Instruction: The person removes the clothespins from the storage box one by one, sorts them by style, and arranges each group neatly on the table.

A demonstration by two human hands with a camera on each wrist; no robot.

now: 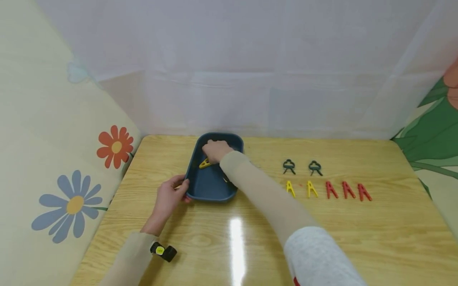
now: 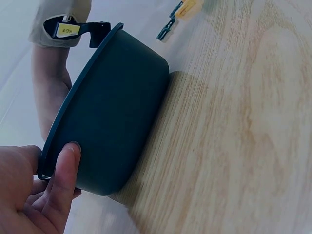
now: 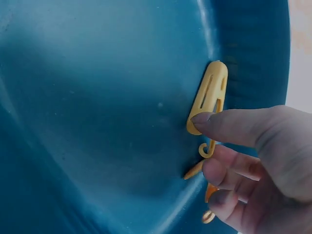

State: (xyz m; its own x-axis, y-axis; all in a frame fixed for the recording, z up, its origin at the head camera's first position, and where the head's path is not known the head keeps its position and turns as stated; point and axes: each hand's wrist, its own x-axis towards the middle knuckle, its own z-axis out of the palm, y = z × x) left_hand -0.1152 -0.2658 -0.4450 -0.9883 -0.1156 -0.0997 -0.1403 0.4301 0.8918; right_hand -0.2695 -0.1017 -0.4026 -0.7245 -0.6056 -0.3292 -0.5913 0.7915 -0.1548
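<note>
A dark blue plastic basin (image 1: 211,190) stands at the back left of the table. My left hand (image 1: 172,191) grips its near left rim, with the thumb at the edge and fingers against the outer wall (image 2: 112,107). Inside the basin, my right hand (image 1: 216,151) pinches a yellow clothespin (image 3: 210,92) near one end, thumb on top. The clothespin lies close along the basin's side wall. Another yellow-orange clothespin (image 3: 208,216) shows beneath the fingers, mostly hidden by them.
To the right of the basin, two dark green clips (image 1: 289,166) form a back row. In front of them lie two yellow clothespins (image 1: 312,189) and three red clothespins (image 1: 348,190). A white sheet (image 1: 214,99) hangs behind the table (image 1: 200,242).
</note>
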